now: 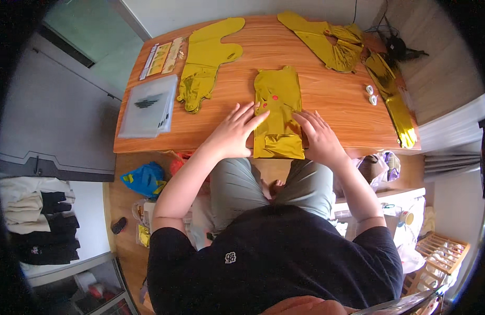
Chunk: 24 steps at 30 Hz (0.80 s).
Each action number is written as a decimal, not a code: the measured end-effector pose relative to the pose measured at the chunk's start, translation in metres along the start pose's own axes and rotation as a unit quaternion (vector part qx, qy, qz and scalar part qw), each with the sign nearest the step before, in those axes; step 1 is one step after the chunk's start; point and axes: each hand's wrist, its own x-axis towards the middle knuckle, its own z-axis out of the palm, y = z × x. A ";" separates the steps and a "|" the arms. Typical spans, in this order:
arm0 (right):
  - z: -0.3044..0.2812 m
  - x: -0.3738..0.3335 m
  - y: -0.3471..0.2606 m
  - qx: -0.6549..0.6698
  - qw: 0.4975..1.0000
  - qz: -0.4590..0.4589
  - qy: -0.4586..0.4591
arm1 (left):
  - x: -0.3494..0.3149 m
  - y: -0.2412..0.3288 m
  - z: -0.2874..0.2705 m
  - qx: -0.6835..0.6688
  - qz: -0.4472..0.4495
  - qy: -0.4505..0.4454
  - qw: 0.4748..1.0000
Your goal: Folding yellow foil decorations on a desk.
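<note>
The gold foil (276,118) with 2 red dots lies flat at the middle of the desk's (337,110) near edge, its near end seeming to jut just past it. The left hand (233,129) spreads its fingers over the foil's left side; the right hand (322,139) rests its extended fingers at the right side. Neither is clenched; whether the right thumb pinches, I cannot tell.

Flattening this foil looks partly done, with creases left at its near end. 2 more foils, the left one (203,50) and the right one (316,37), lie toward the far edge, seemingly untouched; a gold strip (392,97) lies along the right edge.

Printed cards (159,59) near the far left corner are too small to read. The shirt (316,252) bears a small white label (230,257).
</note>
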 end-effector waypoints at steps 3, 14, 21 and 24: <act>0.003 -0.002 0.006 0.019 1.000 0.002 -0.020 | -0.001 -0.003 -0.001 0.004 0.009 -0.011 1.000; 0.005 -0.022 0.009 0.062 0.997 -0.012 -0.040 | -0.018 0.005 0.006 -0.072 0.030 0.041 0.996; 0.012 -0.025 0.014 0.050 0.997 -0.062 -0.019 | -0.015 0.005 0.013 -0.031 0.084 0.082 0.993; 0.011 -0.025 0.013 0.061 0.996 -0.058 -0.013 | -0.016 0.006 0.013 -0.042 0.078 0.091 0.992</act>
